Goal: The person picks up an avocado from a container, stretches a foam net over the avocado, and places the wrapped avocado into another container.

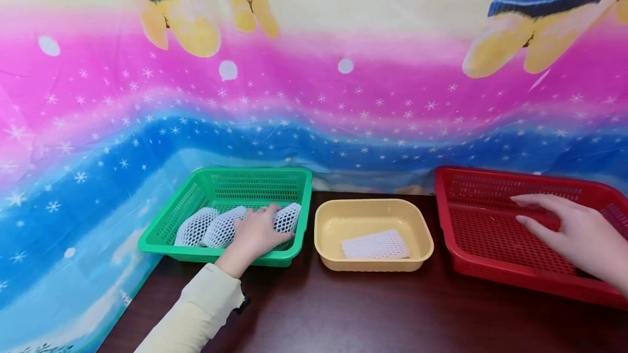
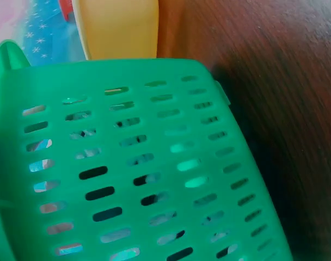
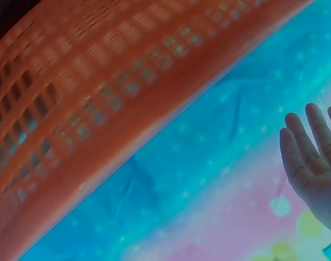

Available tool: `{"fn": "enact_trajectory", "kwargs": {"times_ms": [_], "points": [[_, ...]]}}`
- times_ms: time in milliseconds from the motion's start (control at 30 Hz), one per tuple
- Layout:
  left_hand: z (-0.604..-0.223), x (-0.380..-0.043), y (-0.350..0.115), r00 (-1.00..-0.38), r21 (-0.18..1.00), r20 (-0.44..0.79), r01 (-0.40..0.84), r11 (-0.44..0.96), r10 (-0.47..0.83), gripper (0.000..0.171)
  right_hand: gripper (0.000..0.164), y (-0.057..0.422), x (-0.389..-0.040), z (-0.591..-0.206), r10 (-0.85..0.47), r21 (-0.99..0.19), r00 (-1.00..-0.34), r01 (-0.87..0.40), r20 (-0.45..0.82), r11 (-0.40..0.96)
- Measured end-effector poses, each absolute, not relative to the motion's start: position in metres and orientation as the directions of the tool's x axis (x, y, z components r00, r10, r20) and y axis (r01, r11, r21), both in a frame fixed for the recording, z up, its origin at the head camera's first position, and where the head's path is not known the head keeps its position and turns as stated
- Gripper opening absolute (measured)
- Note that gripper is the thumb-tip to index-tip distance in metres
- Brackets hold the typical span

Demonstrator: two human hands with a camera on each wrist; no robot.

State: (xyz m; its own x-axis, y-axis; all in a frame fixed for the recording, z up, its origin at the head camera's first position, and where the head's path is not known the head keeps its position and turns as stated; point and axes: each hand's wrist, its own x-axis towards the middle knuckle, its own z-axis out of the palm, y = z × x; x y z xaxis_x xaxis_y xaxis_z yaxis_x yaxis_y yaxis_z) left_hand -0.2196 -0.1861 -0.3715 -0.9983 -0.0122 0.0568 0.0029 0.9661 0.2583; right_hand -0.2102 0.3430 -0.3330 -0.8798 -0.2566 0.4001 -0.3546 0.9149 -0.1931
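Note:
My left hand [image 1: 256,235] reaches palm down into the green basket [image 1: 196,255], over white foam net sleeves. One foam net [image 1: 198,226] lies at the left, and a second foam net [image 1: 222,229] is partly under my fingers. Between thumb and forefinger shows a third foam net [image 1: 288,218]; I cannot tell whether the hand grips it, as the fingertips are hidden. Over the red basket [image 1: 510,267], my right hand [image 1: 574,227] is held with thumb and fingers apart, nothing between them. Straight fingers [image 3: 320,128] show in the right wrist view.
A yellow tub [image 1: 324,233] stands between the two baskets, with a flat white foam net [image 1: 375,244] in it. All three containers sit on a dark brown table [image 1: 353,309]. Behind them hangs a printed curtain [image 1: 304,86], which also runs along the left side.

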Motion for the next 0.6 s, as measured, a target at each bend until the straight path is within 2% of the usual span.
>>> {"fn": "enact_trajectory", "kwargs": {"times_ms": [133,400,600], "points": [[-0.371,-0.220,-0.187,-0.997,0.242,0.076,0.023,0.970,0.005,0.077,0.037,0.363,-0.213,-0.335,-0.228,-0.184,-0.860,-0.342,0.457,0.921],[-0.371,-0.222,-0.187,-0.998,0.283,0.058,0.049,0.958,0.033,0.082,0.030,0.405,-0.225,-0.358,-0.167,-0.340,-0.821,-0.400,0.546,0.851],[-0.368,-0.221,-0.185,-0.998,0.288,0.043,0.049,0.956,0.038,0.083,0.034,0.435,-0.233,-0.378,-0.120,-0.396,-0.851,-0.358,0.512,0.846]]}}
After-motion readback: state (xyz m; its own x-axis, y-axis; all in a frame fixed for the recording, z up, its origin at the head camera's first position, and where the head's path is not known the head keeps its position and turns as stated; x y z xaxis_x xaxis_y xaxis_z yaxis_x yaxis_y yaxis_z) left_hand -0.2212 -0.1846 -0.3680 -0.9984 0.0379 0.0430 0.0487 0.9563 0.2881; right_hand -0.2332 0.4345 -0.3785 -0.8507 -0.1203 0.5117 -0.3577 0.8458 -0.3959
